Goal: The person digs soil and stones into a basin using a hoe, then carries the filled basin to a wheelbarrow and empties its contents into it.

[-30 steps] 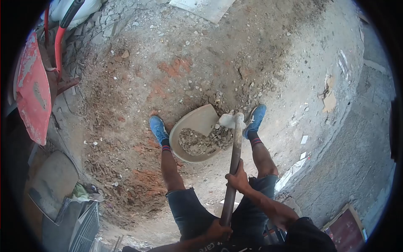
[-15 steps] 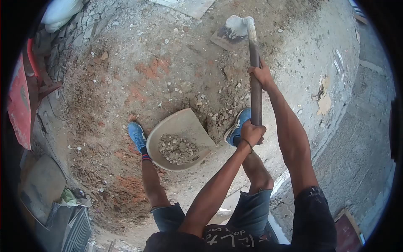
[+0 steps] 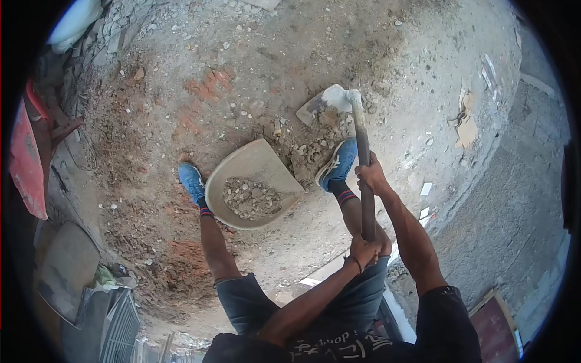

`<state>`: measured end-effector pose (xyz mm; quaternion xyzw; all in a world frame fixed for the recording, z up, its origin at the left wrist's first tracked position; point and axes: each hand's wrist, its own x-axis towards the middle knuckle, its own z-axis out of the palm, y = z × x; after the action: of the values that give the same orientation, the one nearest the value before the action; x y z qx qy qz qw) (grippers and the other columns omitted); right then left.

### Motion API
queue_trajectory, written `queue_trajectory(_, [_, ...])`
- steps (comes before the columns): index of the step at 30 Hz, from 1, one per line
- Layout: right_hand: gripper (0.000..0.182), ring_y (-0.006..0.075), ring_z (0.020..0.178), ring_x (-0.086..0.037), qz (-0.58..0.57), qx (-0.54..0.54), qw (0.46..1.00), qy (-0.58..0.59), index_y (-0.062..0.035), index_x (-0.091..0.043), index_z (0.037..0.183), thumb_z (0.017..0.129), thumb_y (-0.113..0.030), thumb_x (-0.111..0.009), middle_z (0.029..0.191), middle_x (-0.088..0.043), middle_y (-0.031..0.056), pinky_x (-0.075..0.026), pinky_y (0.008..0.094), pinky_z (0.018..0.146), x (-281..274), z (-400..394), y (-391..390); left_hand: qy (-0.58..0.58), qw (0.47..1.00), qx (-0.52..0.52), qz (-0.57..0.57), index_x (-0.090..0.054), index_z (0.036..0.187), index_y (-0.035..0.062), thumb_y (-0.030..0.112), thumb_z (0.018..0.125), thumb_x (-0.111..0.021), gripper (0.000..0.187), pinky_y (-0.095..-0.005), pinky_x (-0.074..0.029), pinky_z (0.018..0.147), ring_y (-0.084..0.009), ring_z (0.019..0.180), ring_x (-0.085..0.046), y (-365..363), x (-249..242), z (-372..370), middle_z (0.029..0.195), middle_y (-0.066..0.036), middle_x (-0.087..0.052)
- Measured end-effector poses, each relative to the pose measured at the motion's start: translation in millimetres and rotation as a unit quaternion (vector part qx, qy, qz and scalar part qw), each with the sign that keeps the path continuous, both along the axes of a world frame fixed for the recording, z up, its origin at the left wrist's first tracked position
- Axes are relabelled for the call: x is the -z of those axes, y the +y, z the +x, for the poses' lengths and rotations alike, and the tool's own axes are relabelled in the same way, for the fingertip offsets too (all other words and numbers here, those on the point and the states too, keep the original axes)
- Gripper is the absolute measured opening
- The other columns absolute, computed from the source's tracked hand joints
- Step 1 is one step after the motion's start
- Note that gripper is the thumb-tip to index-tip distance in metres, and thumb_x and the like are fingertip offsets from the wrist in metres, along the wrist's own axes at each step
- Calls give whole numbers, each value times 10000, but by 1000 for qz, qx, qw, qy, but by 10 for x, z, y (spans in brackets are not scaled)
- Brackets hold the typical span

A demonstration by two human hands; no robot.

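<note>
Both my hands are closed around the brown handle of a hoe. My left hand, with a band at its wrist, grips the handle's near end by my knee. Farther up the shaft, my right hand is wrapped round it. The hoe's wide, pale-stained blade rests at a heap of loose rubble beyond my right shoe. Between my feet sits a beige scoop-shaped pan, its straight open edge facing the heap. Broken stones and grit lie inside it.
My blue shoes stand on either side of the pan. A red wheelbarrow is at the left, with a grey curved panel below it. A white sack lies upper left. Torn cardboard is on the right.
The hoe has been drawn back toward me, its blade moving from farther out to the rubble near my right shoe. Both hands have come closer to my body, still on the handle.
</note>
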<state>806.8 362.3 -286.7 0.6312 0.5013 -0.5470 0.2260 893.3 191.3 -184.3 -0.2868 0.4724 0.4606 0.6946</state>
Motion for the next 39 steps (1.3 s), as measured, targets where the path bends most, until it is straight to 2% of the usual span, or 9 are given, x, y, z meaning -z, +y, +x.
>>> queue_trajectory(1, [659,196,544,-547,6,-44,999,-9,-105,-352,1305,703,-29,-609,757,-521,95,-493,356,427,-57,15,-39,-55,997,-57,20,-573,637,-21,66,681,-660,131,-313,-487,419,-201,470,-597,23,-281,-258,589,-113,-594])
queue_trajectory(8, [595,247,700,-640,58,-220,973,-34,41,-368,1245,717,-74,-617,926,-598,204,-538,371,515,170,-167,-569,-218,962,-160,45,-581,730,4,34,717,-631,59,-303,-492,469,-194,499,-579,-513,-584,-1011,637,-99,-575])
queue_trajectory(11, [602,289,733,-655,60,-172,981,-59,53,-342,1241,727,-100,-616,949,-597,243,-556,379,555,-297,-292,-1300,-217,971,-101,24,-563,780,9,51,729,-649,108,-312,-500,487,-182,514,-582,-1319,-941,-1348,639,-90,-568])
queue_trajectory(13, [901,418,838,-654,18,-115,991,-65,44,-68,1415,732,-159,-620,1028,-587,344,-577,434,658,-956,-343,-1890,-205,978,-13,41,-561,801,10,53,719,-670,143,-315,-507,489,-186,498,-579,-2039,-1256,-1390,627,-81,-564])
queue_trajectory(18, [967,385,760,-658,32,-89,994,-62,22,-42,1443,701,-132,-642,930,-609,269,-552,423,669,-1745,-241,-2779,-219,972,18,87,-547,897,4,25,716,-677,224,-313,-510,477,-174,528,-600,-3197,-1746,-1269,639,-83,-577])
queue_trajectory(25, [779,199,456,-540,13,49,989,138,-86,-267,1409,705,70,-562,748,-527,108,-480,336,407,-1240,-907,-1624,-3,1000,10,21,-522,899,-32,70,748,-653,225,-304,-493,470,-173,511,-600,-1712,-1291,-1171,617,-89,-586])
queue_trajectory(29, [598,185,448,-529,-86,43,980,176,-75,-378,1265,716,62,-573,690,-521,75,-472,337,398,-594,-1663,-1013,399,915,30,-58,-508,893,-51,124,734,-653,277,-299,-472,436,-164,463,-576,-884,-506,-1254,592,-103,-576])
queue_trajectory(35, [632,189,517,-579,-94,-87,983,128,-34,-436,1280,682,-35,-639,720,-576,101,-479,326,458,347,-1819,-1122,79,980,-143,-116,-479,842,-9,54,678,-636,235,-301,-441,364,-170,421,-533,-532,66,-1608,604,-84,-553])
queue_trajectory(39, [700,203,539,-606,-67,-110,983,128,-15,-400,1335,681,-67,-644,753,-615,141,-496,332,478,387,-1188,-1394,13,983,-158,-88,-488,834,-10,29,664,-630,225,-310,-467,407,-183,450,-557,-834,111,-955,602,-87,-539])
